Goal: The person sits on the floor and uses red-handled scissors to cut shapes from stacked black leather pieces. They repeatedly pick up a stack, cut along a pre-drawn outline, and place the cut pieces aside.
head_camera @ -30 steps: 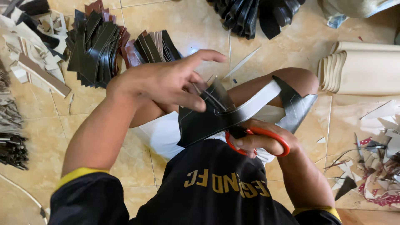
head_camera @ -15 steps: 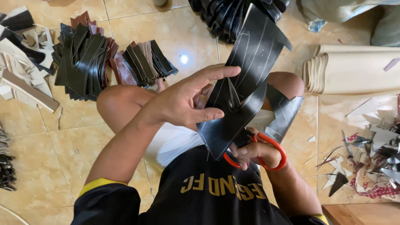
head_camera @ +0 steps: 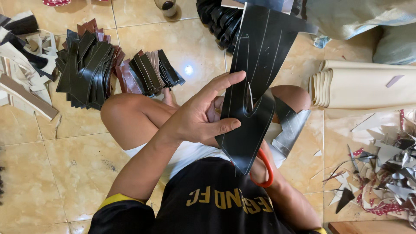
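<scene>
While black sheet point(head_camera: 255, 86) stands upright over lap, one slit runs partway along chalk lines; most outlines uncut. Left hand point(head_camera: 197, 119) pinches sheet edge, thumb against fingers. Right hand point(head_camera: 260, 171) mostly hidden behind sheet, in red-handled scissors point(head_camera: 265, 167); grip unclear. Cut strips point(head_camera: 86, 69) stacked at floor's far left, scraps point(head_camera: 385, 169) at right edge.

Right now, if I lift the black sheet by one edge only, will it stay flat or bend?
The black sheet probably bends: its lower part curves under the left hand. It seems light, since fingertips hold it up. The cut slit could tear further.
</scene>
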